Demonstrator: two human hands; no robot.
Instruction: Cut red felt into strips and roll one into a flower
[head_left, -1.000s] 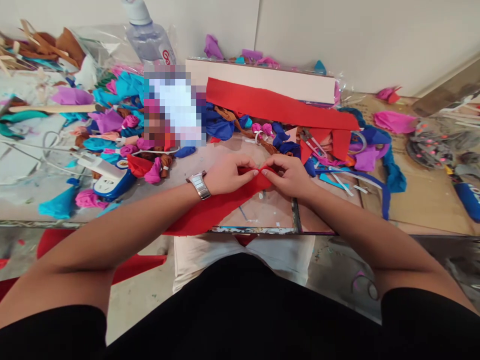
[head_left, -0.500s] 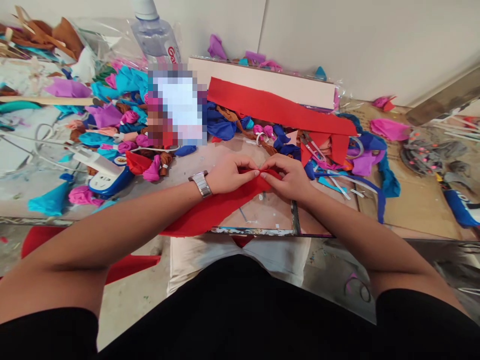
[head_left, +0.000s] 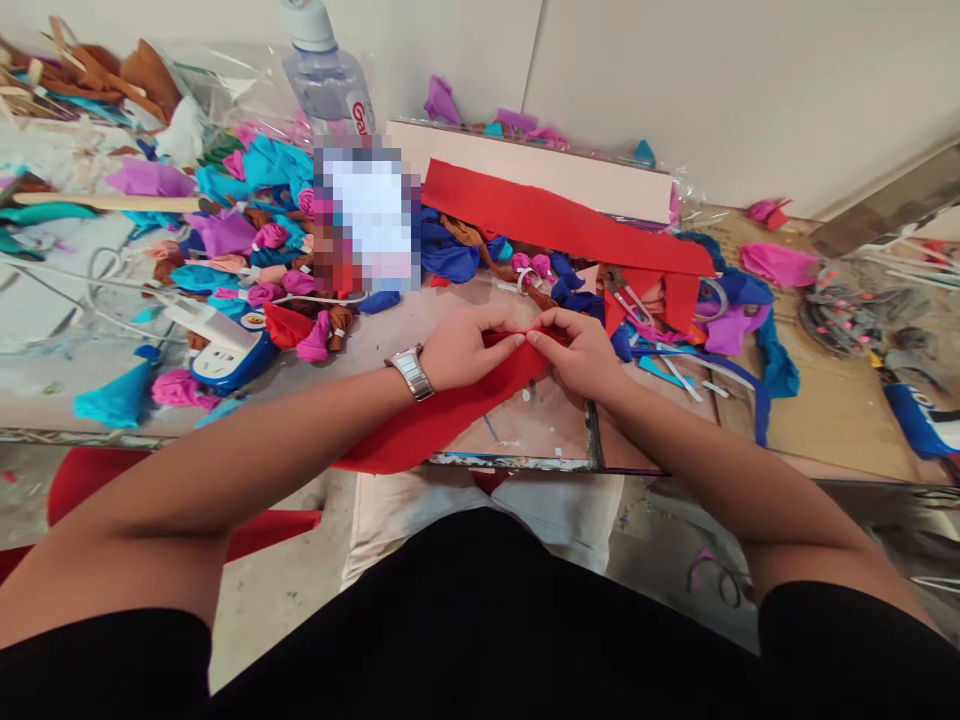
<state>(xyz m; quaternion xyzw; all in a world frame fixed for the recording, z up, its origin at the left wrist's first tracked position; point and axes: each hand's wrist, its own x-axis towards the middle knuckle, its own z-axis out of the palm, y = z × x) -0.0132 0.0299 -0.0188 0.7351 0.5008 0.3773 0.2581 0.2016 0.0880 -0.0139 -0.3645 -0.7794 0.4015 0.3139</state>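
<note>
A strip of red fabric (head_left: 427, 430) runs from under my left forearm up to my fingers, its lower part lying over the table's front edge. My left hand (head_left: 469, 350), with a metal watch (head_left: 411, 371) on the wrist, pinches the strip's upper end between thumb and fingers. My right hand (head_left: 576, 350) pinches the same end from the other side, and the thumb tips almost meet. A second red fabric strip (head_left: 555, 220) lies behind my hands, over a pale box (head_left: 540, 165) and coloured scraps.
Left of my hands are rolled fabric pieces (head_left: 270, 292), a white-and-blue power strip (head_left: 232, 355) and a water bottle (head_left: 326, 80). To the right lie scissors (head_left: 626, 295), a blue band (head_left: 759, 400), cardboard (head_left: 832, 400) and a dark pincushion-like bundle (head_left: 840, 305).
The view has shifted slightly, so the table things appear a little further right. Both hands keep their pinch on the red fabric, with only small finger movement.
</note>
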